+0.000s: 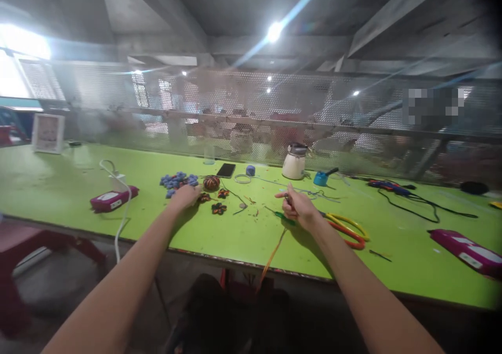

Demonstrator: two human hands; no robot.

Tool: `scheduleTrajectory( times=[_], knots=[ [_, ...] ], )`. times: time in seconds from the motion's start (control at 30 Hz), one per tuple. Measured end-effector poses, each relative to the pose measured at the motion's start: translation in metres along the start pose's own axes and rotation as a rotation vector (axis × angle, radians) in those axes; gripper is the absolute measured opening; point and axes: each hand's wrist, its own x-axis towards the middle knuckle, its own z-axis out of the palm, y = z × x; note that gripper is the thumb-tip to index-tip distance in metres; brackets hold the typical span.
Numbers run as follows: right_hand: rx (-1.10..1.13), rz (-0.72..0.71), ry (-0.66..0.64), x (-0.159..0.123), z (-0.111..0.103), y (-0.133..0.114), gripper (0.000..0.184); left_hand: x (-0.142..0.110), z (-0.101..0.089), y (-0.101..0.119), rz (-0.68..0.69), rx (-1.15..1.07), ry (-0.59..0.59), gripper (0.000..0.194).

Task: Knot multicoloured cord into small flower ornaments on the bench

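Note:
My left hand point(185, 196) reaches down to the table between a heap of blue crocheted flowers point(178, 179) and a small dark-and-orange crocheted flower point(204, 197). Its fingertips are hidden, so any grip is unclear. Two more dark-and-orange flowers, one of them point(218, 208) nearest the front edge, lie to its right, below a ball of variegated yarn point(211, 183). My right hand point(298, 206) is closed around a green-handled crochet hook point(284, 218), its thin tip pointing left. Something small and dark shows between the fingers. Orange yarn point(274, 252) runs from below this hand over the table edge.
Scissors point(355, 233) with yellow and orange handles lie beside my right wrist. Behind are a phone point(226, 170), a blue yarn roll point(250, 171), a cream jug point(294, 164) and a teal pot point(320, 178). Magenta boxes point(113, 199) stand at both sides, the left one with a white cable.

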Motion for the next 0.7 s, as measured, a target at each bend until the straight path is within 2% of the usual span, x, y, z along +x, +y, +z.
scheduleTrajectory(
  times=[0.1, 0.33, 0.47, 0.6, 0.7],
  knots=[
    [-0.086, -0.028, 0.086, 0.001, 0.003, 0.002, 0.049, -0.005, 0.003, -0.002, -0.022, -0.107, -0.015, 0.047],
    [-0.109, -0.021, 0.078, -0.001, 0.007, 0.000, 0.051, -0.005, 0.008, -0.001, 0.046, -0.300, 0.083, 0.027],
    [-0.114, -0.033, 0.072, -0.001, 0.007, 0.000, 0.050, -0.006, 0.009, 0.004, 0.030, -0.447, 0.130, 0.023],
    [-0.115, -0.033, 0.077, 0.001, 0.005, 0.002, 0.049, -0.015, 0.003, 0.008, 0.027, -0.615, 0.089, 0.020],
    [-0.125, -0.040, 0.074, 0.002, 0.006, 0.004, 0.048, -0.022, -0.007, 0.017, 0.076, -0.729, 0.055, 0.025]
  ],
)
